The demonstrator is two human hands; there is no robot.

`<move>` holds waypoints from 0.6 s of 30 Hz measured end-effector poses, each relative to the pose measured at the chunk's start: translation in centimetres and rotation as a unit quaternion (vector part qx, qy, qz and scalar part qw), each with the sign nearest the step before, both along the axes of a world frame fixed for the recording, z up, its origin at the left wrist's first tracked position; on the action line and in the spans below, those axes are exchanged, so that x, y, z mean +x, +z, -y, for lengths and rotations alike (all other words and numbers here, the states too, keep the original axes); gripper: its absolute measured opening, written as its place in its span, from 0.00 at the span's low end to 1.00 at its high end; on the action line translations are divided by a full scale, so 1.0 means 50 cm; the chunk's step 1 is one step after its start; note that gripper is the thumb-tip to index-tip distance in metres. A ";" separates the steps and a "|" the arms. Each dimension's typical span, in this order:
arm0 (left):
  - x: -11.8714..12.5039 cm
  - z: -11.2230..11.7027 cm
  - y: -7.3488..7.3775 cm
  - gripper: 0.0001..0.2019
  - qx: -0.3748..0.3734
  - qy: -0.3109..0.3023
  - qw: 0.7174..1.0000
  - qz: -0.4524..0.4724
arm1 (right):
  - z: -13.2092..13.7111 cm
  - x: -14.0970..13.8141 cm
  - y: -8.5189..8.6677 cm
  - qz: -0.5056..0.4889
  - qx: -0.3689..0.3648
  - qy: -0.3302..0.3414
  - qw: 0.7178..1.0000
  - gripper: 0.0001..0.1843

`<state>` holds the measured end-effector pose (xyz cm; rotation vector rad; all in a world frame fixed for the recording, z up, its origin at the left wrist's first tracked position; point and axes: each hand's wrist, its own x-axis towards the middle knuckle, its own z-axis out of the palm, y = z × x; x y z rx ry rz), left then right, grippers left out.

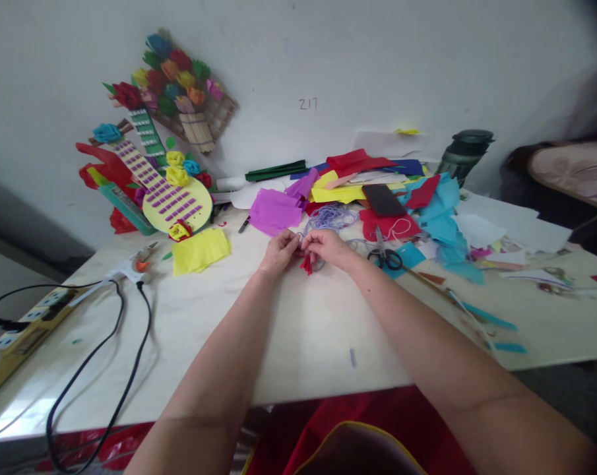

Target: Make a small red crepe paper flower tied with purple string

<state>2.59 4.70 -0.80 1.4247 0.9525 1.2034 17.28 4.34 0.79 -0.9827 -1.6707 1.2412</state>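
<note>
Above the middle of the table my left hand (280, 252) and my right hand (328, 247) meet, their fingertips almost touching. A small gathered piece of red crepe paper (307, 265) pokes out below the fingertips, pinched by my left hand. Light purple yarn (335, 216) lies in a loose tangle just behind, and a strand runs to my fingers, where my right hand pinches it. The fingers partly cover the red paper and the strand's end. Scissors (386, 254) with black handles rest to the right of my right hand.
A glue gun (132, 267) and its black cable lie left, near a power strip (31, 340). Yellow crepe paper (202, 252), purple crepe paper (276, 210), a phone (383, 200) and blue crepe paper (446, 231) surround the work. A paper-flower guitar (177, 201) leans behind; a green bottle (464, 157) stands back right.
</note>
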 end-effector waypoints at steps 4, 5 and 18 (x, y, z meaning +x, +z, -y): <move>-0.004 0.001 -0.001 0.15 0.023 0.002 1.000 -0.011 | 0.004 0.000 0.008 -0.018 -0.019 -0.016 1.000 0.12; -0.004 0.002 0.000 0.15 0.030 0.001 0.999 -0.017 | 0.003 0.000 0.009 -0.019 -0.021 -0.022 0.999 0.13; 0.002 0.012 0.018 0.16 -0.003 0.059 0.998 -0.021 | 0.005 -0.010 0.018 -0.052 -0.106 -0.054 0.992 0.07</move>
